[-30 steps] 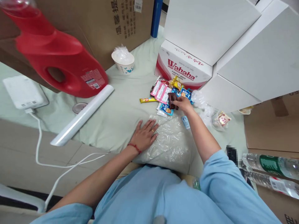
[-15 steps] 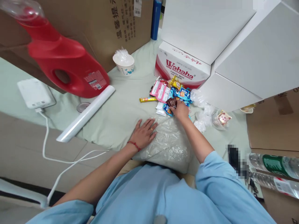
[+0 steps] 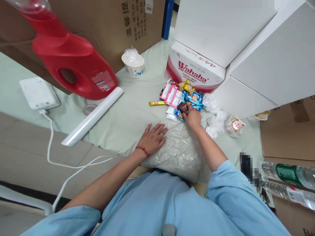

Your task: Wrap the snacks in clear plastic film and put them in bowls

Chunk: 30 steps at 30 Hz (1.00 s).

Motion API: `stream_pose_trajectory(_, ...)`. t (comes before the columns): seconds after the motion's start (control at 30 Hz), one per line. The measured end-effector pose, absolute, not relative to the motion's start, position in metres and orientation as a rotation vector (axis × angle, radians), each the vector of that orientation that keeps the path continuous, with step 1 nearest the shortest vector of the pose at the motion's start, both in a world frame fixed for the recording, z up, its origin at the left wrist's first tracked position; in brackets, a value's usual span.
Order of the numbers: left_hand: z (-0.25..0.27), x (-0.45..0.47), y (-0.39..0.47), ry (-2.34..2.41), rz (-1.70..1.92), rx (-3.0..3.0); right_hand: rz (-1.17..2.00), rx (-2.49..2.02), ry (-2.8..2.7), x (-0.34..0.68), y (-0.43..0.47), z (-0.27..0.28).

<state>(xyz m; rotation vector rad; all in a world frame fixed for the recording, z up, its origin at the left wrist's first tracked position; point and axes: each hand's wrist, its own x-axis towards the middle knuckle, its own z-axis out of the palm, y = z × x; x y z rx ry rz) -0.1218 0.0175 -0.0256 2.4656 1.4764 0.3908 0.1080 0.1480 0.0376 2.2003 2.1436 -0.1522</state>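
1. Landmark: a Wahaha water carton (image 3: 194, 70), standing on the cloth-covered counter (image 3: 135, 101). Its near side is the side facing the seated person.
2. Dark brown packet (image 3: 182, 107): on the carton's near side, at the near part of a heap of snack packets. Fingers cover its right part, so its long axis cannot be confirmed.
3. Right hand (image 3: 193, 117): the nearer of the two to the packet and to the carton. Thumb and fingers appear closed on the packet's right edge; the packet lies carton-ward and left of this hand.
4. Left hand (image 3: 152, 139): farther from the carton, open, palm down, fingers spread on a clear plastic bag (image 3: 182, 154); nothing seen gripped. From here the packet lies carton-ward and right.
5. Also before the carton: pink-and-white packets (image 3: 173, 98), and a yellow stick packet (image 3: 157, 103) left of them, its long axis running left to right.
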Motion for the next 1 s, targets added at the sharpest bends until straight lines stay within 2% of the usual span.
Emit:
stream_pose_trajectory(0.2,-0.025,-0.117,0.011,1.517,0.366,2.441,-0.082,2.344,2.277,0.144,0.103,0.072)
stream_pose_trajectory(0.33,-0.027,-0.111,-0.002,1.584,0.319,2.383,-0.328,2.033,2.452,0.15,0.043,0.09)
stream_pose_trajectory(0.47,-0.029,-0.113,-0.014,1.629,0.342,2.369,-0.47,1.77,2.343,0.126,0.006,0.083)
stream_pose_trajectory(0.67,-0.029,-0.123,-0.015,1.619,0.327,2.411,-0.506,1.601,2.368,0.106,0.007,0.059)
stream_pose_trajectory(1.0,-0.028,-0.125,-0.015,1.619,0.34,2.422,-0.452,1.478,2.421,0.103,0.011,0.059)
